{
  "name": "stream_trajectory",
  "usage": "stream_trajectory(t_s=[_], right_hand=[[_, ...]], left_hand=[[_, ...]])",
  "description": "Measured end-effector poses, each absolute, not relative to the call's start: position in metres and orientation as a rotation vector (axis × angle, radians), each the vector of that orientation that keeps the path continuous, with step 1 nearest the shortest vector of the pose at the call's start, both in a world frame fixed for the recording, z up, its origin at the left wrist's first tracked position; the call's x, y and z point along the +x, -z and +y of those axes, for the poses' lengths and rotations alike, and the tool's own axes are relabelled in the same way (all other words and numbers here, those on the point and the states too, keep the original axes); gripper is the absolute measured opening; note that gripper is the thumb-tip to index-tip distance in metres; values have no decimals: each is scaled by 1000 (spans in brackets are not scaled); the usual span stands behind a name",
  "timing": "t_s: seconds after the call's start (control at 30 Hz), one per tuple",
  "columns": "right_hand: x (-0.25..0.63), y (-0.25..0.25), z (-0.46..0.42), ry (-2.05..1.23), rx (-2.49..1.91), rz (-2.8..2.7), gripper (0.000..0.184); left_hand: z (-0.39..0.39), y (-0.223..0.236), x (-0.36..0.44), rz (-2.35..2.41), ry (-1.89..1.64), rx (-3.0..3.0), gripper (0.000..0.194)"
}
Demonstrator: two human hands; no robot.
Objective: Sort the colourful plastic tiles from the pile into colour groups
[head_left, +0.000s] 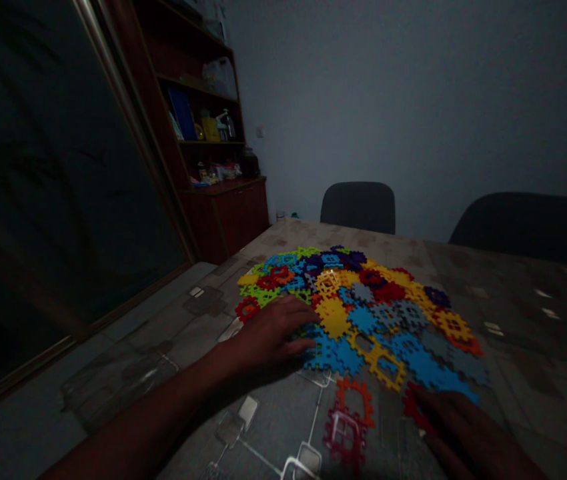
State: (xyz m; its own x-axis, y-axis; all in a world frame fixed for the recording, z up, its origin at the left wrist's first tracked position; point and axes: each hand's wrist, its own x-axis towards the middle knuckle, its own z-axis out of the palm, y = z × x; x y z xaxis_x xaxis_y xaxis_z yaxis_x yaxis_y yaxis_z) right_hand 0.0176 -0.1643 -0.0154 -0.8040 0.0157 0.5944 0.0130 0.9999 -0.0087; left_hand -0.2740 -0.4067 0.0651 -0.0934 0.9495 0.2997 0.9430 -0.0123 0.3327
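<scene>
Many flat plastic interlocking building pieces with toothed edges lie in a colourful spread on the table. My left hand rests at the near left of the spread with its fingers apart, by a yellow piece and a blue piece. At the lower right, my right hand has a red piece between thumb and fingers; the hand hides part of it. An orange frame piece and a dark red window piece lie nearer to me, touching each other.
A patterned cloth covers the table. Two dark chairs stand behind its far edge. To the left are a wooden shelf cabinet with bottles and boxes, and a dark panel with palm shapes. The light is dim.
</scene>
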Motion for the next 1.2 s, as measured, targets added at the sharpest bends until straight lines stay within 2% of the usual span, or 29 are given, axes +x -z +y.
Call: stream_trajectory(t_s=[0.13, 0.33, 0.57, 0.67, 0.77, 0.83, 0.97, 1.1, 1.2], right_hand=[[19, 16, -159, 15, -121, -2493, 33], [17, 4, -164, 19, -135, -2459, 34], [-22, 31, -227, 96, 528, -2504, 41], [-31, 46, -238, 168, 319, -2591, 50], [-30, 40, -229, 161, 153, -2595, 61], [-26, 28, -214, 155, 141, -2554, 57], [-12, 15, -172, 123, -108, -2497, 37], [-4, 28, -145, 66, -294, -2477, 38], [-4, 36, -142, 32, -331, -2508, 40]], left_hand=[[-402, -52, -262, 2200, -530, 2016, 61], [-399, -49, -256, 2201, -543, 1969, 64], [-406, -44, -265, 2266, -757, 1896, 66], [-406, -48, -262, 2235, -768, 1920, 64], [-405, -54, -248, 2130, -770, 1999, 60], [-403, -55, -234, 2021, -757, 2072, 58], [-403, -46, -205, 1798, -608, 2245, 59], [-404, -28, -186, 1705, -499, 2379, 49], [-403, -18, -181, 1739, -462, 2376, 54]])
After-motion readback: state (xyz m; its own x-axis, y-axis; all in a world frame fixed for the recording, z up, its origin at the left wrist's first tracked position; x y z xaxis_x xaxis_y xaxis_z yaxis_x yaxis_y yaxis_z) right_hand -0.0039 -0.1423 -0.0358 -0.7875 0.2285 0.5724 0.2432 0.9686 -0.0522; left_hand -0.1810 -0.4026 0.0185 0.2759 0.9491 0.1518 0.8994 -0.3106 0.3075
